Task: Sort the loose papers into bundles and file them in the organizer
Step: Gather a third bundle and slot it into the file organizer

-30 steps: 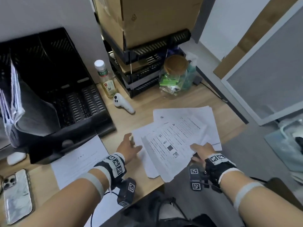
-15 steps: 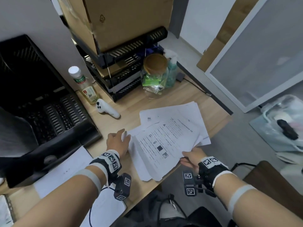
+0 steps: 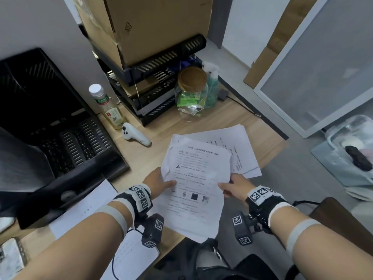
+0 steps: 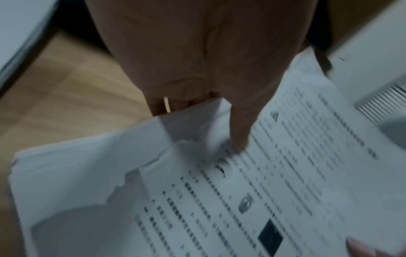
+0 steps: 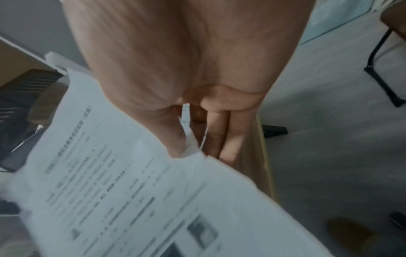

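The bundle of papers (image 3: 196,190) is up off the desk (image 3: 212,120), held over its near edge w/ both hands. The left hand (image 3: 156,181) pinches the left side: thumb on top of the print, fingers hidden under, as the left wrist view shows. The right hand (image 3: 235,187) pinches the right side the same way, thumb on top, fingers below. The sheets don't line up yet; the left edges look bumpy and stepped.

More loose sheets (image 3: 240,150) lie flat on the desk just behind the bundle, partly under it. Another sheet (image 3: 86,207) lies by the left arm.

The black organizer (image 3: 60,138) sits at the left of the desk, well apart from the bundle. The slots that show look mostly bare; its left part is cut off, so can't tell what's in there.

So I'd say it's early-to-mid: one bundle picked up, not squared, not filed. Left to do: tap it even, put it in a slot, then gather the rest.
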Demonstrator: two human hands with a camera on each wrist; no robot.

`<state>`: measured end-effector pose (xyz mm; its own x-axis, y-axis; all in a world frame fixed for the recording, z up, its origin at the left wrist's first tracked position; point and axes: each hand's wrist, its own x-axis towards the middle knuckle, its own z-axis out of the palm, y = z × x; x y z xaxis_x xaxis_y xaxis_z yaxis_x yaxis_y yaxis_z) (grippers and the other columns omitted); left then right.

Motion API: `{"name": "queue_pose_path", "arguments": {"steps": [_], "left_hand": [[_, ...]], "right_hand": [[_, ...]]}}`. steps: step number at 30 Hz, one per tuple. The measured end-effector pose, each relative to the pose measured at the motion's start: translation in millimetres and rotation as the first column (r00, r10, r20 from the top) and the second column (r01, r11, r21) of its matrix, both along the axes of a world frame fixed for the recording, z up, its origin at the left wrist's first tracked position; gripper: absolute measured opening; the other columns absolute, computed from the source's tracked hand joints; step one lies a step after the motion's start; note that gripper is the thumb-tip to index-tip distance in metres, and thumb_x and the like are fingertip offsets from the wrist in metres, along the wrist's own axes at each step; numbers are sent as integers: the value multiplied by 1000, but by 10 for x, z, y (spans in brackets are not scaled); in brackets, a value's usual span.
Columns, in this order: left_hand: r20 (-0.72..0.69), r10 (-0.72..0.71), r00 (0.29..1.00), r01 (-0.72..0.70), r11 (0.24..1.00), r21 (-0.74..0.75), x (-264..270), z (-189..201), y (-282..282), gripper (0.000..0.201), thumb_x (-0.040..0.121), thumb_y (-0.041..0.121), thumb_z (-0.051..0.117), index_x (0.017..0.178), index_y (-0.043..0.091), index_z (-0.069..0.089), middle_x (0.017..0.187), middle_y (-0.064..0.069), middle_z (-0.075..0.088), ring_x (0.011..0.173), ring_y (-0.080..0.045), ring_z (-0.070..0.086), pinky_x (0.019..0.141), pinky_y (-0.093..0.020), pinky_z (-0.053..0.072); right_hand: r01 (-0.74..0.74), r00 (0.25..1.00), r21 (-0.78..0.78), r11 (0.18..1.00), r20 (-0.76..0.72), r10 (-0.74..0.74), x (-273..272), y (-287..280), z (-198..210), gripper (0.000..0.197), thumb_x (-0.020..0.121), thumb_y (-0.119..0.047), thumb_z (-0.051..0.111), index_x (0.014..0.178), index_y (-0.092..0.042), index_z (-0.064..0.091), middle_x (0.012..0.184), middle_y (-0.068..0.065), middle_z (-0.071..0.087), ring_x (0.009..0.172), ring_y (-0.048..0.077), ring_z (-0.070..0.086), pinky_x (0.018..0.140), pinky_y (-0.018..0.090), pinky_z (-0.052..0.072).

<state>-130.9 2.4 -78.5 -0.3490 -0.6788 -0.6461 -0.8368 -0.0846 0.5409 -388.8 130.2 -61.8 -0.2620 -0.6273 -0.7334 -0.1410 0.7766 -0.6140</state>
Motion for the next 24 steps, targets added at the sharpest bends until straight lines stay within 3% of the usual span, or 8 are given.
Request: {"name": "queue_pose_path", "arguments": {"steps": [2,5,7,10,12,15,19,24], "left_hand": [[-141,149,979,-142,988,61,99,-22,42,21,95,28,63,112,16,68,116,-6,74,99,-26,69,88,-39,56],[-269,383,884,-353,923,154,271,-83,116,16,97,21,58,105,25,70,109,-3,77,99,-28,74,95,-50,57],[-339,555,760,-508,832,224,357,-137,134,20,98,16,54,104,27,69,111,-5,77,104,-31,73,99,-53,54],[-352,681,642,-590,732,340,421,-140,172,25,97,10,51,117,20,62,120,-9,74,110,-33,70,102,-54,52],[-316,645,696,-528,757,384,442,-119,237,37,96,13,54,132,20,52,127,-5,71,113,-31,69,98,-55,55],[-246,545,801,-435,813,386,488,-126,320,47,93,11,61,137,22,49,128,-1,71,115,-28,68,95,-53,58],[-220,590,777,-468,774,426,469,-123,340,41,93,0,60,131,16,58,122,-8,74,109,-32,71,94,-51,58],[-293,782,550,-669,623,405,335,-102,227,27,92,7,67,118,10,62,112,-19,74,98,-41,72,90,-57,58]], "right_hand": [[54,999,-45,998,8,-54,80,-28,-39,29,94,-19,61,122,-9,59,105,6,72,87,19,69,71,30,58],[91,989,57,994,112,-97,248,-46,-66,35,94,-26,58,125,-10,52,116,6,69,106,25,66,91,43,55],[-114,992,116,987,74,106,376,-75,-9,32,94,-27,53,124,-17,50,119,2,64,111,24,61,86,38,54],[-310,950,57,949,-14,312,472,-146,2,46,92,-17,46,138,-22,44,136,2,57,120,24,55,102,40,46],[-389,916,75,918,-77,395,475,-190,-6,58,90,-17,45,145,-26,31,141,4,52,121,27,55,105,41,44],[-489,854,166,856,-106,509,446,-203,38,66,88,-20,47,144,-38,17,127,3,53,104,26,56,86,33,48],[-493,860,81,866,-105,499,313,-253,57,66,82,-10,51,142,-30,31,130,2,55,110,20,54,96,35,46],[-539,797,161,827,-220,563,-231,-443,255,54,75,-15,56,129,-20,60,129,6,63,115,27,57,94,36,50]]}}
